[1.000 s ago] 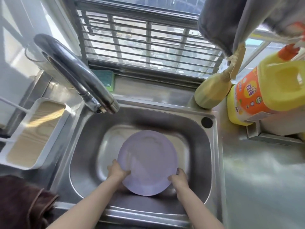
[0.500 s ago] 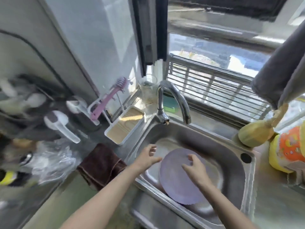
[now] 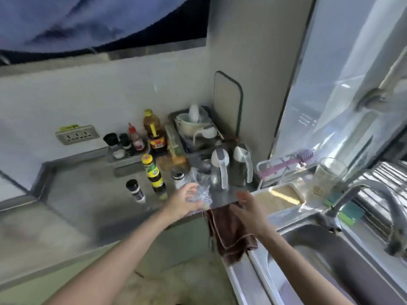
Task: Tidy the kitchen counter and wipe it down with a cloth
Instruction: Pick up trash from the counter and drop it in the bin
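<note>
A dark brown cloth (image 3: 231, 236) hangs over the counter's front edge, left of the steel sink (image 3: 330, 260). My right hand (image 3: 248, 208) hovers with spread fingers just above the cloth's top and holds nothing. Further left, my left hand (image 3: 185, 201) is open too, with its fingers at a crumpled clear plastic bag (image 3: 201, 183) on the grey counter (image 3: 83, 194). Whether it touches the bag I cannot tell. The purple plate is out of view.
Two kettles (image 3: 231, 168) stand behind the bag. Sauce bottles (image 3: 154, 175) and a spice jar (image 3: 135, 190) are on the counter, with more bottles (image 3: 154, 130) and a dish rack (image 3: 196, 126) at the back wall. A white tray (image 3: 279, 194), a glass (image 3: 326, 175) and the tap (image 3: 370, 203) flank the sink.
My view has swung left from the sink to the counter corner. Both hands have let go of the purple plate and moved left, toward the brown cloth and the plastic bag.
</note>
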`<state>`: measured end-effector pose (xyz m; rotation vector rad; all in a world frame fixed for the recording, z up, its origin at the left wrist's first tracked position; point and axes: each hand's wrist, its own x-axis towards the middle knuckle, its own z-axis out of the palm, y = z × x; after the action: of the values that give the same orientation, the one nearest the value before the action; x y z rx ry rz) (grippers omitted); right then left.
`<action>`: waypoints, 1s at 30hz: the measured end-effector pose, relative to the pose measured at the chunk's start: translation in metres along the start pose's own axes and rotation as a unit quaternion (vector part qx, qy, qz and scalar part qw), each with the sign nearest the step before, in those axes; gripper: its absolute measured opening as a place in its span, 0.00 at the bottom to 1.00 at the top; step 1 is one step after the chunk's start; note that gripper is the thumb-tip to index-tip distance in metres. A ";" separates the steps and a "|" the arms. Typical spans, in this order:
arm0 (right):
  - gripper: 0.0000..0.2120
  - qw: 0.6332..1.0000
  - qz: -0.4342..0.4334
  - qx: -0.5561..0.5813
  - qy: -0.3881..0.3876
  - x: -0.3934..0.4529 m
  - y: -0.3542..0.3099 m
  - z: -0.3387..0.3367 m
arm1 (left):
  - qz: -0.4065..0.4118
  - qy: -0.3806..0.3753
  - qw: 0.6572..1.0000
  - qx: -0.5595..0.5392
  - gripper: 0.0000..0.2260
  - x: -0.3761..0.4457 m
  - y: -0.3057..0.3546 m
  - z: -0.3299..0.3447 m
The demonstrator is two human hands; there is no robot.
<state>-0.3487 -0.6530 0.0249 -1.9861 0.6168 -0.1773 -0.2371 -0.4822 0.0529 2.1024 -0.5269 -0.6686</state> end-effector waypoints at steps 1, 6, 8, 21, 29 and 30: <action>0.13 1.000 -0.011 -0.003 -0.016 0.007 -0.012 0.010 | -0.006 0.013 1.000 -0.006 0.25 -0.003 -0.006 -0.016; 0.19 0.996 -0.029 -0.002 -0.085 0.041 -0.056 0.069 | -0.034 0.072 0.996 -0.029 0.24 -0.007 -0.048 -0.083; 0.19 0.995 -0.024 -0.022 -0.089 0.055 -0.068 0.096 | -0.046 0.078 0.995 -0.041 0.25 -0.005 -0.067 -0.108; 0.25 0.978 0.098 -0.180 0.034 0.110 -0.070 0.209 | -0.060 0.043 0.994 -0.081 0.19 0.065 -0.155 -0.189; 0.39 0.938 0.233 -0.257 0.028 0.118 -0.036 0.201 | -0.034 -0.026 0.995 -0.095 0.17 0.094 -0.144 -0.180; 0.39 0.936 0.235 -0.259 0.027 0.119 -0.034 0.201 | -0.033 -0.025 0.995 -0.095 0.17 0.095 -0.143 -0.179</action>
<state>-0.1588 -0.5410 -0.0592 -2.2607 1.2544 0.2519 -0.0330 -0.3510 -0.0010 1.9362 -0.4054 -0.7796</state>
